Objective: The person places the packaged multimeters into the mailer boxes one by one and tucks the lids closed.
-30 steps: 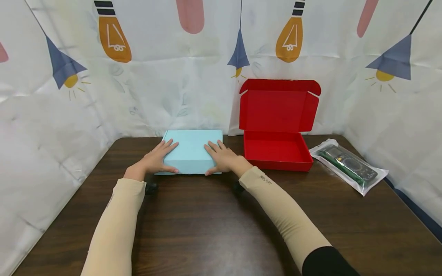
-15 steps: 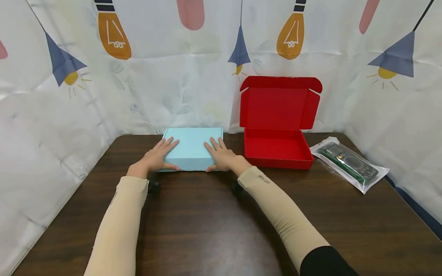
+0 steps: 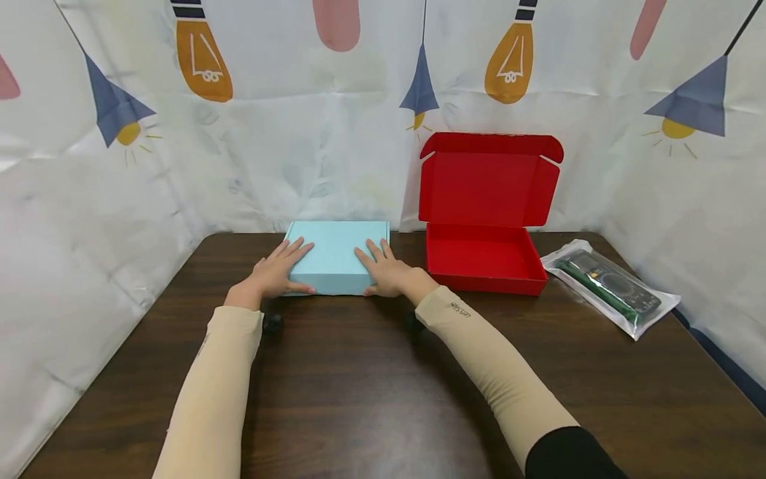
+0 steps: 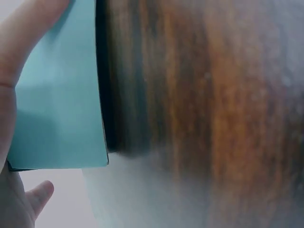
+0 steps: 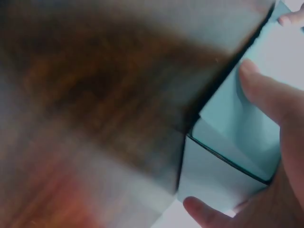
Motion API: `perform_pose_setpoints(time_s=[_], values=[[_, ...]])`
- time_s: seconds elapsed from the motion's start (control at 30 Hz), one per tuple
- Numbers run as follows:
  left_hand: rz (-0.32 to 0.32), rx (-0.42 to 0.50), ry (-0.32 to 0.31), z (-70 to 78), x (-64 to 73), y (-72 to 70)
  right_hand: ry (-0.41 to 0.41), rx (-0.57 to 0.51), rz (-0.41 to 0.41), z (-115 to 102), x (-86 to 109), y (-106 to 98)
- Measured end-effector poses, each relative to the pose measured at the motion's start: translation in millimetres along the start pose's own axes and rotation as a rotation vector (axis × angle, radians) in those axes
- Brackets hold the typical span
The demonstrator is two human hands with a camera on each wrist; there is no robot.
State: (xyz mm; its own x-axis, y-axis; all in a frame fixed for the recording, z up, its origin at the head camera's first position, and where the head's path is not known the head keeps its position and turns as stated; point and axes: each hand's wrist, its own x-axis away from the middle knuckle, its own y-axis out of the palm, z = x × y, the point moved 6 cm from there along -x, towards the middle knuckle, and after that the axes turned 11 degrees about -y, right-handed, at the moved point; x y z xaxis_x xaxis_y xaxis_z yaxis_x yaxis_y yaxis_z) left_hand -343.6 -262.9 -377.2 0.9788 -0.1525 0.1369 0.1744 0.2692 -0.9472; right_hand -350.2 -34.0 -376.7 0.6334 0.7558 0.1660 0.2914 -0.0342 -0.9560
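A closed light-blue cardboard box (image 3: 334, 249) lies flat near the back edge of the table. My left hand (image 3: 270, 273) rests on its left side, fingers spread and mostly straight over the top, thumb along the front. On the box's right side my right hand (image 3: 387, 273) lies much the same way, fingers fanned across the lid. In the left wrist view, the thumb crosses the blue front panel (image 4: 61, 109). In the right wrist view, the right thumb (image 5: 268, 90) presses against the front panel, and another finger (image 5: 204, 211) shows by the box's side wall.
Right of the blue box stands a red cardboard box (image 3: 485, 259) with its lid raised. A clear plastic pouch holding a dark multimeter-like device (image 3: 616, 286) lies at the far right of the brown wooden table (image 3: 359, 386). A patterned white curtain (image 3: 269, 153) hangs behind.
Both hands stay on the blue box in almost the same pose. The whole head view has shifted slightly; the boxes and pouch keep their places on the table.
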Motion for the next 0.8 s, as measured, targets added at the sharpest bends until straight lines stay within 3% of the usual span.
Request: perform_pose_setpoints(time_s=[0.33,0.8], values=[[-0.012,0.086,0.086,3.8,3.3,-6.1,-0.013,-0.017,-0.034,3.4,1.1,0.3],[0.038,0.118,0.072,3.5,1.6,-1.3,-0.001,0.027,0.001,2.7,0.0,3.7]])
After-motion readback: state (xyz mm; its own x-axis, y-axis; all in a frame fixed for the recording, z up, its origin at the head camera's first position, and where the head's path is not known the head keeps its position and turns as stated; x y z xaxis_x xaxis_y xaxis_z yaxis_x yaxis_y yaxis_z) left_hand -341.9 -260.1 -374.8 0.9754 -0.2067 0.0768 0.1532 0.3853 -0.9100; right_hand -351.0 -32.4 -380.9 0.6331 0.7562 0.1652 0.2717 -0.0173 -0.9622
